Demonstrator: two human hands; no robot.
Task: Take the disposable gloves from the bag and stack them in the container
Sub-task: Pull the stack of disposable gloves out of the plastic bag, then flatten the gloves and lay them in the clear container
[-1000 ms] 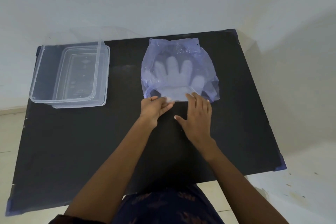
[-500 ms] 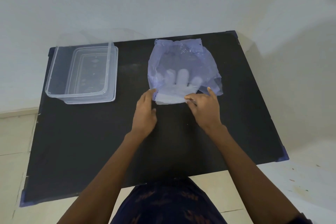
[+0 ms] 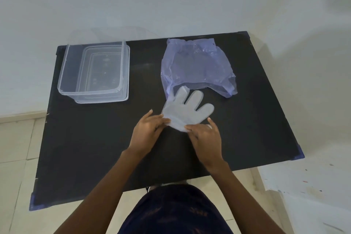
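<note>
A translucent blue plastic bag (image 3: 197, 64) lies flat at the back middle of the black table (image 3: 95, 148). Just in front of its open edge lie clear disposable gloves (image 3: 187, 109), fingers pointing away from me, almost wholly out of the bag. My left hand (image 3: 147, 129) pinches the cuff on its left side. My right hand (image 3: 206, 135) pinches the cuff on its right side. How many gloves are in the stack I cannot tell. A clear rectangular plastic container (image 3: 64, 74) stands open at the back left.
A clear lid (image 3: 125, 74) lies under or beside the container, jutting out on its right and front. A white wall rises right behind the table. Tiled floor shows to the left, and a paint-flecked white surface to the right.
Both hands have drawn the gloves toward me, from inside the bag to out on the table. The bag now lies flat, with no gloves visible inside it.
</note>
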